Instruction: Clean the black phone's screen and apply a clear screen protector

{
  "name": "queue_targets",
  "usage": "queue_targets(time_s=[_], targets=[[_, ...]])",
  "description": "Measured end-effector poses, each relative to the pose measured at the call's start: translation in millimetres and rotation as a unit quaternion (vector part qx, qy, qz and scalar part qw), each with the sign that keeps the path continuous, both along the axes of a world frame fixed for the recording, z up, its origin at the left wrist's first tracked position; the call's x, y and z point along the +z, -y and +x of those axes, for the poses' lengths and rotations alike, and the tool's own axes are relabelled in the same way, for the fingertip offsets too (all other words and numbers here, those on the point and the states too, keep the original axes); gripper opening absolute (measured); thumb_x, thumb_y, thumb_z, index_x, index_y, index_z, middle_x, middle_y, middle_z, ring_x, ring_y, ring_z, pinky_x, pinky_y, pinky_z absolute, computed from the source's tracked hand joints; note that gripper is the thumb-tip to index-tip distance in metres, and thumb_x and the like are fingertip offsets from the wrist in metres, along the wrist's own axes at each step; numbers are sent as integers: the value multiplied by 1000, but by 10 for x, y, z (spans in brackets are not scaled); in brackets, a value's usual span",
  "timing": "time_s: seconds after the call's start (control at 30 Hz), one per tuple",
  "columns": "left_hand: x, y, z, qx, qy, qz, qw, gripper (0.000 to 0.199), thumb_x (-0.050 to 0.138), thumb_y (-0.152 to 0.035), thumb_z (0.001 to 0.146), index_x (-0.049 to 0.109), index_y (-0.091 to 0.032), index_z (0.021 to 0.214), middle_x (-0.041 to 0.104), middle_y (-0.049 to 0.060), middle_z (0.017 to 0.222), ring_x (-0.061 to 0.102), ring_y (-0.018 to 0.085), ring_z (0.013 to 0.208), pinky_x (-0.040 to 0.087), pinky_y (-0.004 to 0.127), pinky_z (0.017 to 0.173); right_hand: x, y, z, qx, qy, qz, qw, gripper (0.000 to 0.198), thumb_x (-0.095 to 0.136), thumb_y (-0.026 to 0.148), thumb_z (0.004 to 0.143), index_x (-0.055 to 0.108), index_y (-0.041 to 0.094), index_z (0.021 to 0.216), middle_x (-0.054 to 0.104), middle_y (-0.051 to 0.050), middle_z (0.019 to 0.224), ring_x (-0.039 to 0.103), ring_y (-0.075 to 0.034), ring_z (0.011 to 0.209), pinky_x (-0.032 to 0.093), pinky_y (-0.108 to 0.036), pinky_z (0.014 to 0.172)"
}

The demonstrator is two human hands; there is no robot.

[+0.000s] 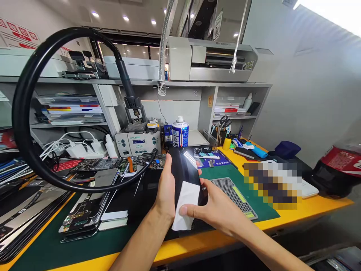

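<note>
A dark, glossy phone [182,174] is held tilted up in front of me, with a bright lamp reflection near its top. My left hand [166,190] is closed around its left edge, thumb pointing up and fingers hidden behind. A folded white wipe [188,194] lies over the lower part of the phone. With its thumb, my right hand [211,205] presses this wipe on the glass, while the other fingers reach around the right edge. Beneath both hands is a green mat [266,209].
Phone parts and stripped phones [84,210] are piled at left. A hot air station [138,142] with a thick black hose [21,113] stands behind, beside a blue spray can [179,131]. Right of my hands lie a perforated metal plate [234,195] and a dark-filled bottle [335,169].
</note>
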State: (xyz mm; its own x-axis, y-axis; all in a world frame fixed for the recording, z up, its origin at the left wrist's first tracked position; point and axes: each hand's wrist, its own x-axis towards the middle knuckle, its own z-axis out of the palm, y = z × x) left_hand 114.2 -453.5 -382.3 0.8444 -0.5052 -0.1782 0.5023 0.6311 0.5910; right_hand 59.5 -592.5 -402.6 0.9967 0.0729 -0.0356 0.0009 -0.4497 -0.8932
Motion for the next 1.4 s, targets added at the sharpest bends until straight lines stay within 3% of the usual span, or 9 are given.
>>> queue_targets(time_s=[0.13,0.3,0.4,0.57,0.67,0.8,0.93,1.2,1.4], targets=[[24,-19,-26,-22,1,-10,1000,72,41,-73,93,72,-9,105,73,14,79,71,28,65,60,45,64,-4,-23,-51,-13,-2,19,1000,70,87,55,67,60,23,123,71,-5,118,67,-27,106,53,-36,86],[17,-6,-37,-49,0,-17,999,76,40,-76,92,72,-8,106,74,15,82,72,28,67,60,42,66,32,36,17,41,-23,104,993,69,90,42,68,56,22,125,73,-2,111,70,-23,97,56,-32,81],[-6,9,-37,-51,-1,-13,999,75,42,-73,94,71,-7,114,76,17,87,73,29,70,59,39,67,89,70,153,19,-4,115,993,67,90,40,68,56,20,122,73,-2,104,70,-21,92,57,-28,75],[-75,29,-47,-38,28,-35,998,63,49,-62,97,63,-12,134,78,14,101,74,29,90,57,41,88,297,112,451,-62,46,52,996,73,85,53,71,56,13,125,69,-1,80,59,-13,51,45,-25,45],[-81,31,-67,-42,37,-19,998,62,48,-63,97,66,-14,130,78,12,96,74,28,83,58,40,82,422,137,606,-69,64,62,994,60,77,57,78,61,13,116,66,0,72,53,-11,43,41,-25,41],[-28,28,-101,-29,36,50,998,66,44,-66,97,73,-9,113,75,13,85,71,24,65,58,33,64,501,148,740,-76,88,74,990,58,74,62,79,66,14,109,61,2,66,53,-12,47,40,-24,43],[-10,25,-96,-19,35,64,997,61,45,-62,98,72,-9,112,75,13,85,71,24,65,57,32,59,465,143,760,-68,94,78,990,56,73,66,78,67,14,99,62,0,70,55,-12,53,41,-23,46],[-50,32,-39,-24,15,-27,999,68,48,-64,96,61,-11,137,78,15,104,75,31,93,57,43,90,192,165,468,-43,54,56,996,48,78,59,76,65,16,90,67,-1,74,58,-14,56,44,-25,52],[-43,21,-24,-18,-8,33,999,72,45,-70,94,69,-8,124,78,17,91,76,31,81,61,43,79,-82,157,90,-2,16,79,997,52,82,54,76,66,18,110,74,-5,102,67,-23,93,51,-31,79]])
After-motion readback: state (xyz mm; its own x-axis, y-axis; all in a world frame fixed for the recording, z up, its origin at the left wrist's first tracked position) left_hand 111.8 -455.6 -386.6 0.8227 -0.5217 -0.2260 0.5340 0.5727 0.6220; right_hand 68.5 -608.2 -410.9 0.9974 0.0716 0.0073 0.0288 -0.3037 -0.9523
